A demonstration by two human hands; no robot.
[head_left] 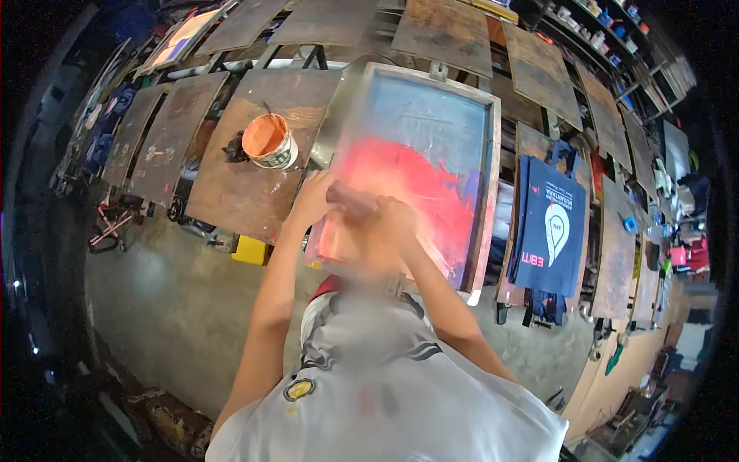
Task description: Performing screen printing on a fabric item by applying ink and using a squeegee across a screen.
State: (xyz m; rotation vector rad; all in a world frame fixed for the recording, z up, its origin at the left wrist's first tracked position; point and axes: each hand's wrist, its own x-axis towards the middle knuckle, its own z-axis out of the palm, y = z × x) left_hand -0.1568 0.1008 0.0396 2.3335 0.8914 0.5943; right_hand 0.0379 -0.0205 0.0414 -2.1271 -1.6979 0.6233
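A screen-printing frame (495, 169) lies in front of me, its mesh bluish at the far end and spread with bright red ink (408, 177) over the near part. Above the inked mesh, a brownish squeegee (350, 202) runs between my hands. My left hand (312, 199) is closed at its left end, near the frame's left side. The right end is in the grip of my right hand (396, 222). A blurred patch covers the middle of the view, so the squeegee's lower edge and some fingers are hard to make out.
On the board (223, 185) at left stands a bucket (271, 142) of orange ink with a stick in it. At right, a printed dark blue tote bag (548, 223) lies on another board. More brown boards line the back; bottles fill a shelf (593, 35) far right.
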